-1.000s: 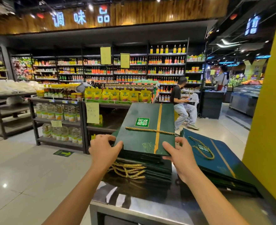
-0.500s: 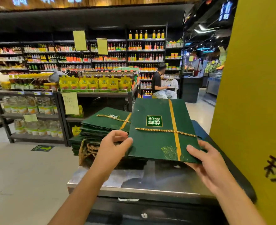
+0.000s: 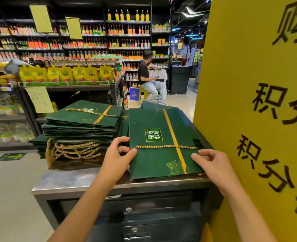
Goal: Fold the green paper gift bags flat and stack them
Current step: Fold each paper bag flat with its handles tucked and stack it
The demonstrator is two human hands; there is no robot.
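**Square the flat bag, then stack it**

Reading the step as: line up the folded green bag (image 3: 158, 154), then move it onto the stack (image 3: 81, 126).

Bag position: just right of the stack, lying flat and logo up on the steel counter (image 3: 74, 179). Can't tell whether other bags sit beneath it.

Held two-handed:
- With the left hand (image 3: 116, 159): pinching the edge nearest the stack, thumb on top, fingers curled.
- With the right hand (image 3: 214, 165): pinching the near corner farthest from the stack, fingers bent over the top, thumb mostly out of sight.

To do it well:
- Keep both pinches level.
- Press the creases flat.
- Leave the rope handle (image 3: 167, 146) lying across the face to avoid snags.
- Lift clear of the stack top, match the edges and lower without shoving the pile.
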